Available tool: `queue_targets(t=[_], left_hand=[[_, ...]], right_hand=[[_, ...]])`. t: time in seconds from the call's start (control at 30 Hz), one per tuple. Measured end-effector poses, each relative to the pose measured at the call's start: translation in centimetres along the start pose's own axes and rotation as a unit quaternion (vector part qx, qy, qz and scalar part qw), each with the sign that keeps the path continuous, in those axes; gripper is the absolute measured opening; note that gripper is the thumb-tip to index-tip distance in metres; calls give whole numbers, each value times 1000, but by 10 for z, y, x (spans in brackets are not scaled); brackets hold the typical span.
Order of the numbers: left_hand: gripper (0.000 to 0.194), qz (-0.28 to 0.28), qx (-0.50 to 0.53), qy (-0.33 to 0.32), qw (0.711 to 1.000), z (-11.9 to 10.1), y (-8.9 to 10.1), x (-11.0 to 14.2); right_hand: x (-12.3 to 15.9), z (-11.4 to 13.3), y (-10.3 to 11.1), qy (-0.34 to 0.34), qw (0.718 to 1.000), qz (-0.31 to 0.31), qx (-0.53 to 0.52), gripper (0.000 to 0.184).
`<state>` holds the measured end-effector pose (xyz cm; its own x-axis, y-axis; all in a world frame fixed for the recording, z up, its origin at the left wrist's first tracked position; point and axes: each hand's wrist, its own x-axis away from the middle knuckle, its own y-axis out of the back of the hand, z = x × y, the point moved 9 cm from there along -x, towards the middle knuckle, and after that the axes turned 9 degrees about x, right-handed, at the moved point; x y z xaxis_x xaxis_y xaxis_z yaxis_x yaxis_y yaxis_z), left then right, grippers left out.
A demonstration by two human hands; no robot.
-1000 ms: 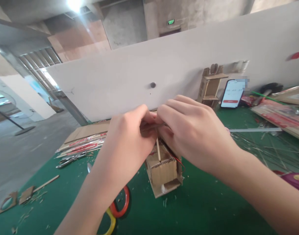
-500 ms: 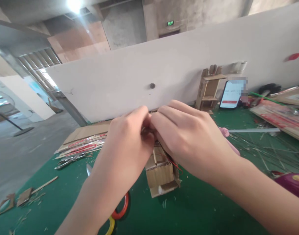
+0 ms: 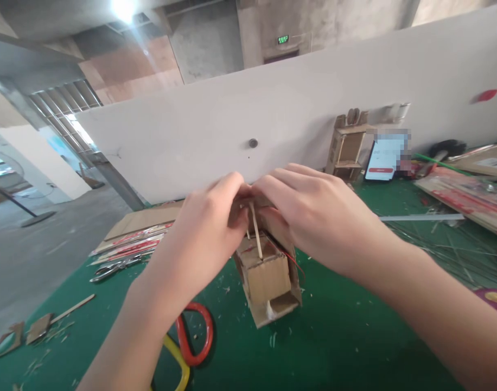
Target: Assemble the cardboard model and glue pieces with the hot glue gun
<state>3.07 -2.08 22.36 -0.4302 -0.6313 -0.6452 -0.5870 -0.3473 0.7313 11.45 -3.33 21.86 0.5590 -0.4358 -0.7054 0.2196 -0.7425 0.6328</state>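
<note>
Both hands meet above a small cardboard box model [image 3: 268, 282] on the green table. Thin wooden sticks [image 3: 256, 233] rise from its top up to my fingers, and a red wire [image 3: 291, 259] runs along its right side. My left hand [image 3: 210, 228] curls its fingers at the upper end of the sticks. From the other side my right hand [image 3: 309, 209] pinches at the same spot, fingertips against the left ones. What exactly lies between the fingertips is mostly hidden. Scissors [image 3: 210, 331] with red and yellow handles lie by my left forearm.
A taller cardboard stand [image 3: 348, 149] and a phone [image 3: 384, 157] stand against the white partition [image 3: 183, 136]. Packs of sticks [image 3: 130, 241] and pliers [image 3: 118, 266] lie left. Cardboard scraps [image 3: 39, 328] are at the far left. Packaged materials [image 3: 464, 201] lie right.
My hands stay together, shifting slightly, and the gap beneath them has widened so the sticks show more. The box model has tilted a little. More of the scissors' handles is visible.
</note>
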Motion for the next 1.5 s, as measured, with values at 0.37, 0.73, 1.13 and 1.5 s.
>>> queue_targets(t=[0.37,0.73,1.13,1.5], left_hand=[[14,-37,-66,-108,991,-2,-7,1],[15,-31,-104,-153,982,-8,-11,4],[11,-93,-174,-202,959,-12,-15,10],[8,-64,-165,-163,971,-9,-16,5]], right_hand=[[3,-23,-10,-1,998,-11,-55,22],[5,-25,-9,-13,998,-46,-45,30],[3,-23,-7,-5,997,-22,-70,27],[3,-20,-4,-8,995,-52,-79,26]])
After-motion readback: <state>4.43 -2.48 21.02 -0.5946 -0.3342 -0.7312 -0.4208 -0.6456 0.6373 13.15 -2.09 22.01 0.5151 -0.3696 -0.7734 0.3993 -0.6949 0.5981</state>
